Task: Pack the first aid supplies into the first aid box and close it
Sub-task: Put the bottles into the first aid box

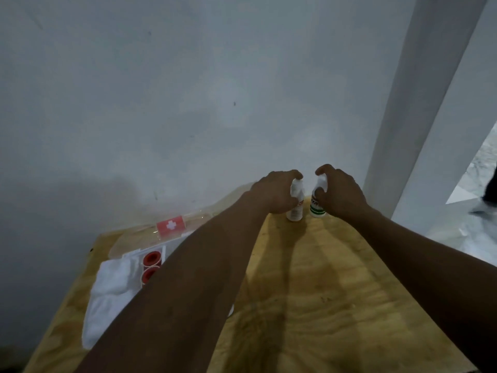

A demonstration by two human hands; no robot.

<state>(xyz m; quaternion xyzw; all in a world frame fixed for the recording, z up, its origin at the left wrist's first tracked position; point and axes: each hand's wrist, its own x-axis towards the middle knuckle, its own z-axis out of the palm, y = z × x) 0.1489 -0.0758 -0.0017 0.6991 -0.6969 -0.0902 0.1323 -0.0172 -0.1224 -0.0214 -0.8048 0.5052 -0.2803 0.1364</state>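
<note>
Two small bottles stand side by side at the surface's [336, 292] far edge. The left hand [274, 193] curls its fingers round the red-labelled bottle [295, 210], and the right hand [341, 195] curls round the green-striped bottle [316, 210]. Well to the left, the open first aid box [134, 253] holds two red rolls [152, 259] beside white cloth [110, 286].

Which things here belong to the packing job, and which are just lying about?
Job: red-label bottle, gripped by left hand; green-striped bottle, gripped by right hand; box, lid open; two red tape rolls in it; white cloth, probably a dressing.
Just there: table, wall, pillar.
</note>
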